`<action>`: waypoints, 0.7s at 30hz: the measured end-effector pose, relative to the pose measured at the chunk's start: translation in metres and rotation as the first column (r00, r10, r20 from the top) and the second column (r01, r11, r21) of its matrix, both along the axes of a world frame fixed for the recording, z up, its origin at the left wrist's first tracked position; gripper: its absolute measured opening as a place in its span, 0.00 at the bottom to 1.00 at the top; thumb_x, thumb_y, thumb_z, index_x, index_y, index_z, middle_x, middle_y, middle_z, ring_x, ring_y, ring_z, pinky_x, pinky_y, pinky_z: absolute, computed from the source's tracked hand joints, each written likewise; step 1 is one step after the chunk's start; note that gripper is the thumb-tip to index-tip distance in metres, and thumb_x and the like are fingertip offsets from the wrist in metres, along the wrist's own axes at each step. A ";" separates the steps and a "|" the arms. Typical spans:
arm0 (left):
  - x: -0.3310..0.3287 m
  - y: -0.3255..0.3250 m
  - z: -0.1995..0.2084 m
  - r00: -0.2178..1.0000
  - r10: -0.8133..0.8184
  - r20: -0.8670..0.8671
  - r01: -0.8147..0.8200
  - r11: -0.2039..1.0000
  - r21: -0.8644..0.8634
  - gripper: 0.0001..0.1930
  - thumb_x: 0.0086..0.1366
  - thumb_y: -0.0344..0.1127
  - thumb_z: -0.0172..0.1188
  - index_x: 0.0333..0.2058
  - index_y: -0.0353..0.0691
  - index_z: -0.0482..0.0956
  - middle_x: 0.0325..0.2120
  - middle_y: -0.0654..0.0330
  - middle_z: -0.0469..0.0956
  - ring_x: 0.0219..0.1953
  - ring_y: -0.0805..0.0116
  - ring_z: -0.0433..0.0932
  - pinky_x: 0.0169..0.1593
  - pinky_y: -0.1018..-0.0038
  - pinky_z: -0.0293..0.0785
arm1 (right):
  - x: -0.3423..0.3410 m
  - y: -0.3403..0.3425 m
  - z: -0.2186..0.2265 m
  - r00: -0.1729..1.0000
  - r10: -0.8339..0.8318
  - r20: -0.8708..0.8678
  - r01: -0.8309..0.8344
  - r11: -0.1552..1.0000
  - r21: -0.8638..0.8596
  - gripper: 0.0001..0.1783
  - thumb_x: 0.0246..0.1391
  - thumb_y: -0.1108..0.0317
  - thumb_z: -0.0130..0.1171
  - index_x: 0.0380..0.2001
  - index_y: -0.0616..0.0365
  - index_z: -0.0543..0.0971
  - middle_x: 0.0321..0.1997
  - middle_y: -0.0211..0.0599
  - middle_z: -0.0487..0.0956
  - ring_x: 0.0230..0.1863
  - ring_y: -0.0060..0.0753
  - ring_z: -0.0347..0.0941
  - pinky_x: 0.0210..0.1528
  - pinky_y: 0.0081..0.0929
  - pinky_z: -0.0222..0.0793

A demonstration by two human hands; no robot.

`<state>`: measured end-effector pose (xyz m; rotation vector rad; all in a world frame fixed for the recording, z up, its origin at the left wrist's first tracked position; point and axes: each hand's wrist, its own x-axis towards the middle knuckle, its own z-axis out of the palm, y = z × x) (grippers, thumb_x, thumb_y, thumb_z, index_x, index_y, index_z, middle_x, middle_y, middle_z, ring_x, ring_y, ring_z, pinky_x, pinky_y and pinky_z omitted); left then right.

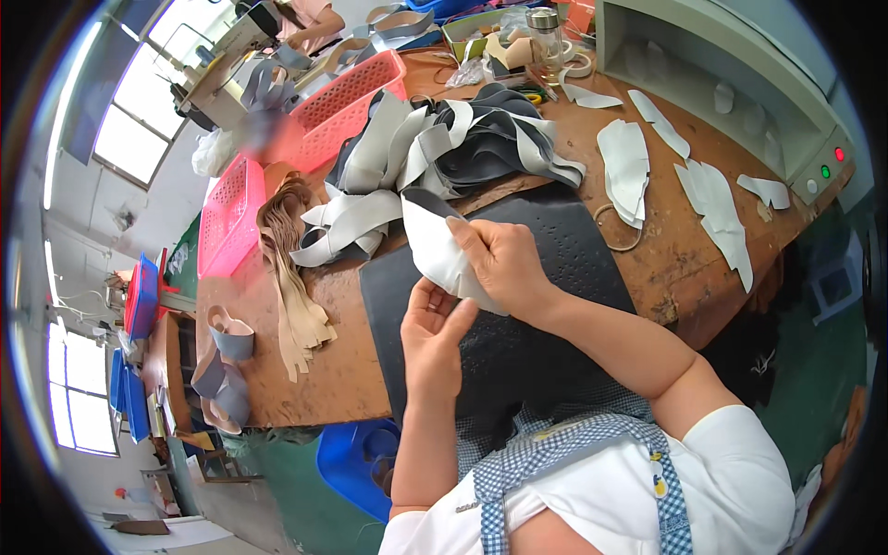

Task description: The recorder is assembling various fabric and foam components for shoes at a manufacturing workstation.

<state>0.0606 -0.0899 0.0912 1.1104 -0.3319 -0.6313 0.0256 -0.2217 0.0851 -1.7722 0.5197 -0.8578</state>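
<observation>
"While the right hand (507,259) pinches the white piece (433,239) along its right side, what is the left hand (433,340) doing?"

"Its curled fingers meet the lower edge, perhaps steadying it; whether they grip, I cannot tell."

"Where's the piece?"

"Raised above the black mat (581,254). The grey-and-black strips (462,143) lie heaped beyond, probably leaving the 2 hands room."

Smooth held piece (431,242), pitted mat (585,250)
</observation>
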 end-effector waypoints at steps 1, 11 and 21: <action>0.000 0.000 -0.002 1.000 0.002 0.003 -0.002 1.000 0.003 0.19 0.61 0.21 0.63 0.50 0.28 0.73 0.41 0.58 0.78 0.45 0.70 0.79 0.53 0.76 0.73 | 0.003 0.003 -0.001 1.000 0.002 0.003 -0.002 1.000 0.003 0.30 0.67 0.52 0.52 0.19 0.67 0.74 0.12 0.41 0.67 0.15 0.25 0.59 0.20 0.33 0.59; 0.036 0.012 -0.006 0.986 0.138 -0.095 -0.149 0.981 -0.125 0.09 0.69 0.32 0.60 0.42 0.32 0.81 0.37 0.59 0.83 0.35 0.73 0.82 0.42 0.75 0.81 | 0.010 -0.014 0.003 0.887 0.432 0.165 -0.445 0.700 0.558 0.31 0.66 0.43 0.51 0.26 0.63 0.80 0.20 0.31 0.77 0.20 0.21 0.68 0.26 0.27 0.67; 0.096 0.016 -0.023 0.938 0.197 -0.284 -0.241 0.962 -0.129 0.10 0.69 0.32 0.60 0.45 0.35 0.77 0.40 0.60 0.81 0.41 0.72 0.81 0.45 0.78 0.80 | -0.017 -0.013 0.004 0.775 0.631 0.029 -0.574 0.684 0.450 0.17 0.52 0.64 0.70 0.40 0.65 0.78 0.33 0.31 0.81 0.33 0.17 0.75 0.40 0.20 0.71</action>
